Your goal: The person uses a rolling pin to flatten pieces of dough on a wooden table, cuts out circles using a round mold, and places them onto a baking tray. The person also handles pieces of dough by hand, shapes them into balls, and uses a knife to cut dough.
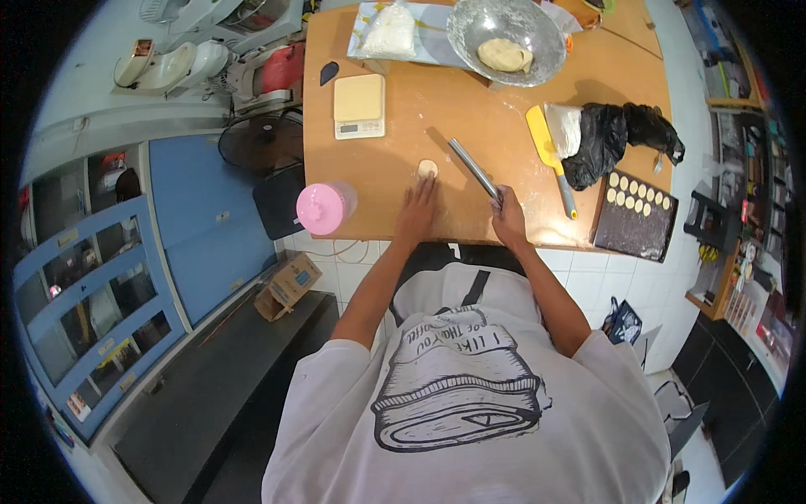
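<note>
My left hand (417,208) lies with its fingers stretched out on the wooden table, the fingertips touching a small, pale, flat dough round (427,168). In my right hand (509,220) is the near end of a slim metal rolling pin (474,169). The pin slants up and to the left, its far end to the right of the dough round. At the table's near right corner, a dark baking tray (635,225) carries two rows of similar rounds. At the back, a metal bowl (470,42) holds a large lump of dough (505,55).
A kitchen scale (359,106) and a pink-lidded container (322,209) stand on the left of the table (403,101). To the right lie a yellow spatula (544,139) and black plastic bags (600,143). A bag of white powder (391,32) is at the back.
</note>
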`<act>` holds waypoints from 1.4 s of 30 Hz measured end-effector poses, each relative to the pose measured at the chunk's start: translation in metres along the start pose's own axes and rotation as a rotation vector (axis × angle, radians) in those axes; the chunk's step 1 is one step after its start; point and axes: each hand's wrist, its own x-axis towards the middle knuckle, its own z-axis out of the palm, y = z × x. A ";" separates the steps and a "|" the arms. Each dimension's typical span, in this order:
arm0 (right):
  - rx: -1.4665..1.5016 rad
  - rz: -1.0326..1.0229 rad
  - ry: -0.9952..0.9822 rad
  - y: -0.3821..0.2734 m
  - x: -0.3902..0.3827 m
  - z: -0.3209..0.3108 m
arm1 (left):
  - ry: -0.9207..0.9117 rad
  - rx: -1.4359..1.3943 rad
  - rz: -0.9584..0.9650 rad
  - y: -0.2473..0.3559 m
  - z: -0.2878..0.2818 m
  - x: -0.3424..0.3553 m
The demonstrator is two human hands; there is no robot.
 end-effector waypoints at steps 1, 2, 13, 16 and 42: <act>-0.004 0.045 -0.037 0.000 0.000 -0.006 | -0.035 -0.001 -0.065 0.004 0.003 -0.008; -0.009 0.090 -0.073 0.000 0.002 -0.010 | -0.069 -0.004 -0.129 0.004 0.006 -0.010; 0.049 0.003 -0.059 0.003 0.022 -0.014 | 0.087 -0.062 -0.349 -0.003 0.009 0.028; 0.053 0.043 -0.174 -0.007 0.029 -0.009 | 0.071 0.045 -0.376 -0.007 0.020 0.006; -0.116 -0.176 -0.295 -0.025 0.105 0.030 | 0.043 -0.030 -0.165 -0.012 -0.002 0.017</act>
